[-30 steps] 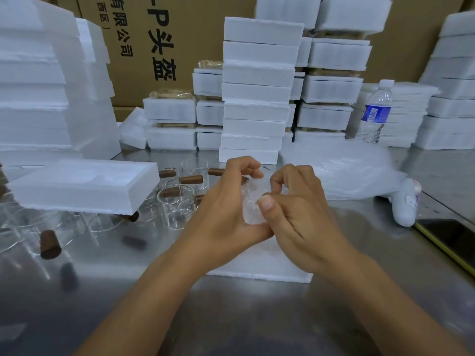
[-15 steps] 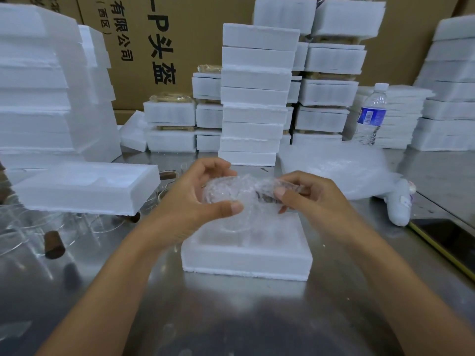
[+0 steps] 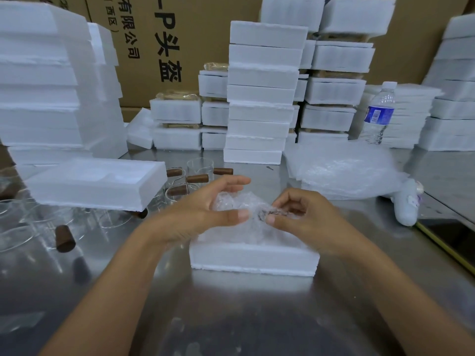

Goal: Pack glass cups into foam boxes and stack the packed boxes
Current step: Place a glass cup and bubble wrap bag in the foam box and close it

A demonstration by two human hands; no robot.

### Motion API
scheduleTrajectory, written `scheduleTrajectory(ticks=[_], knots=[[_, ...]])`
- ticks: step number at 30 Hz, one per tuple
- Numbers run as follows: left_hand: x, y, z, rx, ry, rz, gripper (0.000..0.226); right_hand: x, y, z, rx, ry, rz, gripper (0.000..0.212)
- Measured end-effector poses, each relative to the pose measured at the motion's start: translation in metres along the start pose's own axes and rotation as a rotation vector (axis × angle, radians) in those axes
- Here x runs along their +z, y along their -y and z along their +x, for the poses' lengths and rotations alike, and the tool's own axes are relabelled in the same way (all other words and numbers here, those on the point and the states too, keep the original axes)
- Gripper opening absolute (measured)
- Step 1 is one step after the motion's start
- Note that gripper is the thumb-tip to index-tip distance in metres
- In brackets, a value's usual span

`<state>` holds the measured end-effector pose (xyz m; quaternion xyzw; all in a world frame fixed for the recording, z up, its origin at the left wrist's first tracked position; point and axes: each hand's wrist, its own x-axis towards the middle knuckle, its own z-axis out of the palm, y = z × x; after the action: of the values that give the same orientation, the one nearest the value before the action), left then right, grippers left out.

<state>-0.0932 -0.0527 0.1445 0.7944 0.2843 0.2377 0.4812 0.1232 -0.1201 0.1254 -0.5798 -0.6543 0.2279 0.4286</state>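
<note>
Steel table (image 3: pixel 231 317), left fingers (image 3: pixel 226 181) curled round wrapped cup (image 3: pixel 237 201), right fingers (image 3: pixel 279 220) pinching it

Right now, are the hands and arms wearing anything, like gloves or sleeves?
No. The left hand and right hand are bare: no gloves, rings or watch. The left forearm and right forearm are bare too, no sleeve in view.

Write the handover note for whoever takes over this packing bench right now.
Left hand holds the bubble-wrapped cup; right hand pinches the wrap's end.
Both are above the open foam box on the table.
Done: stack of foam boxes at the back, seemingly packed.
Left: seat this cup, close and stack the box; bare cups wait at left, bubble wrap sheets at right.
</note>
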Motion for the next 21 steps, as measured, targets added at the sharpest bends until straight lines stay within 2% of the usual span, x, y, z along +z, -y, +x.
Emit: scheduleTrajectory(ticks=[3,9,12,13,15,17,19,21], knots=[[0.001,0.003,0.003,-0.002,-0.066,-0.019,0.046,0.007,0.000,0.000,-0.044,-0.031,-0.032,0.014],[-0.002,0.005,0.004,-0.044,-0.023,0.000,0.047,-0.002,0.001,-0.001,-0.033,0.063,-0.086,0.011],[0.000,0.002,0.002,-0.032,-0.064,-0.030,0.042,-0.006,0.002,0.002,-0.009,-0.092,0.098,0.016],[0.002,-0.002,0.003,-0.003,-0.136,-0.065,0.037,-0.007,0.001,0.004,-0.005,-0.180,0.134,0.015],[0.004,-0.010,0.003,0.087,-0.392,-0.115,0.019,-0.010,-0.002,0.007,0.012,-0.347,0.154,0.015],[0.001,-0.018,-0.002,0.185,-0.659,-0.103,0.017,-0.012,-0.005,0.008,0.032,-0.455,0.153,0.015],[-0.006,-0.020,-0.013,0.237,-0.853,0.082,0.019,-0.013,-0.008,0.008,0.032,-0.499,0.144,0.012],[-0.014,-0.016,-0.026,0.191,-0.992,0.457,0.019,-0.012,-0.010,0.009,0.024,-0.502,0.121,0.010]])
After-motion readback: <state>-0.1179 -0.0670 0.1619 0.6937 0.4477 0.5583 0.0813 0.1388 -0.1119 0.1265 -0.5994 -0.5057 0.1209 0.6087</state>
